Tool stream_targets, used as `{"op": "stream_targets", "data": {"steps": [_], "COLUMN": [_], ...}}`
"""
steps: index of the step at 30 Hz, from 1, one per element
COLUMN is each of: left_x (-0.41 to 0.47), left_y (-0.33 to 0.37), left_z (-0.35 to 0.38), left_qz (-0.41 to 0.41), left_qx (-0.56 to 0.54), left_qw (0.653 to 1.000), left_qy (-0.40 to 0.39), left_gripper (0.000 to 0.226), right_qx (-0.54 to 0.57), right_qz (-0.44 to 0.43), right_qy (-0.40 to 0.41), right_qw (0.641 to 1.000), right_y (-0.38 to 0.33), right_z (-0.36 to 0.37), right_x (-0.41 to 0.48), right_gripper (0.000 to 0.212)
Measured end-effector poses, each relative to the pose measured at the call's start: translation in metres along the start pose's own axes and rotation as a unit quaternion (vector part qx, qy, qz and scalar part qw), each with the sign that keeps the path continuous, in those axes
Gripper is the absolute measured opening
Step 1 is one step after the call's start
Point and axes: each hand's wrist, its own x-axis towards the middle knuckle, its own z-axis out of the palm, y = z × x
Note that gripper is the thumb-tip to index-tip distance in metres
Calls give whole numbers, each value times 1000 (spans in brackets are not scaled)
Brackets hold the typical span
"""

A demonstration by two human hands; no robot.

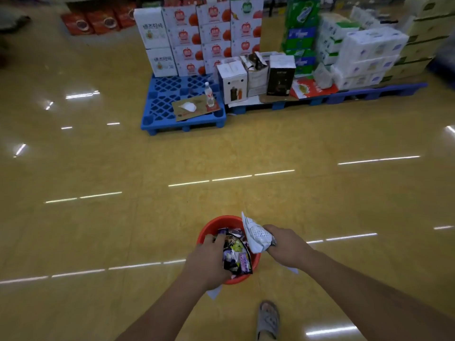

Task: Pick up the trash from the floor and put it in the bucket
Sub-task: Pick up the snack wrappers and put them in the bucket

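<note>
A red bucket stands on the yellow floor just in front of me, with several wrappers inside. My left hand grips a dark, colourful snack wrapper over the bucket's near side. My right hand holds a crumpled white packet above the bucket's right rim. A white scrap pokes out beneath my left wrist, and another white scrap shows under my right wrist.
A blue pallet lies ahead, bearing a cardboard sheet, a clear bottle and stacked cartons. More boxes and white packs fill a second pallet to the right. My sandalled foot is near the bottom.
</note>
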Motion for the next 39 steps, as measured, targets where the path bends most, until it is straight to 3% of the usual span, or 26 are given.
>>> {"op": "stream_targets", "data": {"steps": [8,11,24,31,35,39], "left_x": [68,92,199,247,271,291], "left_y": [-15,-27,-78,-85,-84,-80], "left_z": [34,56,214,306,330,347], "left_qz": [-82,-94,-65,-79,-56,-59], "left_qx": [-112,-132,-227,-325,-383,-325], "left_qw": [990,986,968,931,905,927], "left_qy": [-32,-47,-86,-146,-176,-179], "left_gripper": [90,98,87,103,81,44], "right_qx": [-48,-47,-41,-58,-47,-52], "right_qz": [-29,-37,-54,-42,-43,-34], "right_qy": [-83,-99,-98,-113,-114,-105], "right_qw": [995,993,993,991,991,993], "right_y": [23,29,86,126,147,165], "right_z": [3,13,128,194,226,252], "right_x": [104,137,256,322,350,369], "right_gripper": [50,52,56,52,50,63]}}
